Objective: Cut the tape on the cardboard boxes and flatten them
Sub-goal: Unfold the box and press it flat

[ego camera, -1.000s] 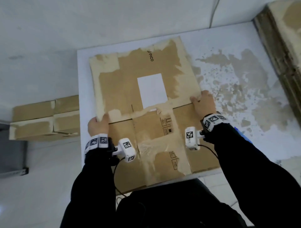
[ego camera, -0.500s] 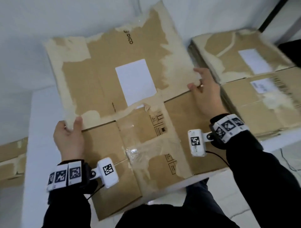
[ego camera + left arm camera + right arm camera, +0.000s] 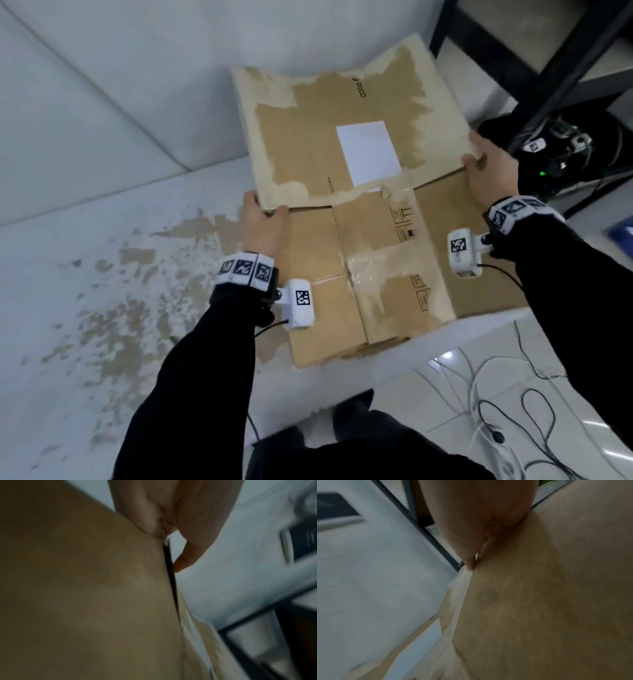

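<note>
Cardboard box [image 3: 363, 219] already flattened, held off counter [image 3: 102, 308]; left hand [image 3: 262, 222] and right hand [image 3: 489, 174] pinch opposite edges. Stowing remains, likely.

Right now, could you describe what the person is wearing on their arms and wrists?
Both arms are in long black sleeves. Each wrist carries a white band printed with black square markers. A white camera module with its own marker juts from it, trailing a thin black cable. The left hand and right hand are bare.
</note>
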